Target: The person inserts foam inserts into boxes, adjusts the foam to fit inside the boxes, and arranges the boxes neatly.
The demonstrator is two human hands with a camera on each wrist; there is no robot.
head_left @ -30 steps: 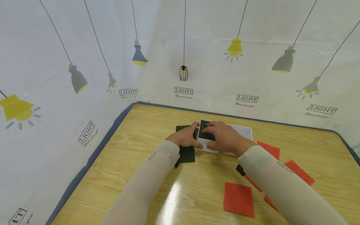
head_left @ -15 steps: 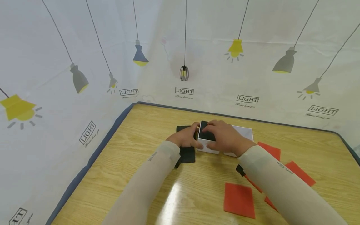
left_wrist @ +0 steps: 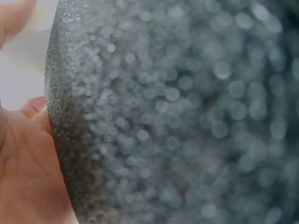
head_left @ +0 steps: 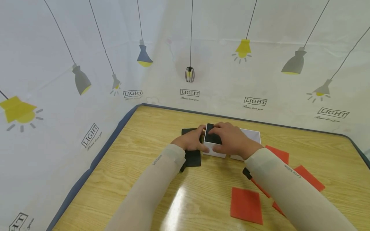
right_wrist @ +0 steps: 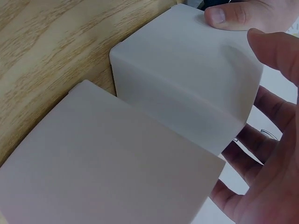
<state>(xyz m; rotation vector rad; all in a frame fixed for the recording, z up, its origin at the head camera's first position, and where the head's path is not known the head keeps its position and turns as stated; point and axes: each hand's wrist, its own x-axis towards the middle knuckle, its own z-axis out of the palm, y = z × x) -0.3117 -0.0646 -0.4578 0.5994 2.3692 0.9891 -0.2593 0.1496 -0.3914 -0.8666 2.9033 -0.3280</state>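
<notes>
Two boxes, the left white box (right_wrist: 187, 60) and the right white box (right_wrist: 107, 163), stand just beside each other toward the far side of the wooden table (head_left: 127, 166). On my head view, a black square (head_left: 211, 138) shows within the left one's white rim. The left hand (head_left: 189, 141) holds that box, thumb on its front wall and fingers round its left side. The right hand (head_left: 231, 138) arches over the top, fingers at the black square, thumb by the front wall; whether it grips, I cannot tell. My left wrist view is mostly a blurred, dark, grainy surface (left_wrist: 173, 112). Black pads (head_left: 192, 159) lie partly under the left hand, and I see red squares (head_left: 246, 205) to the right, some partly hidden by the right sleeve (head_left: 280, 179).
</notes>
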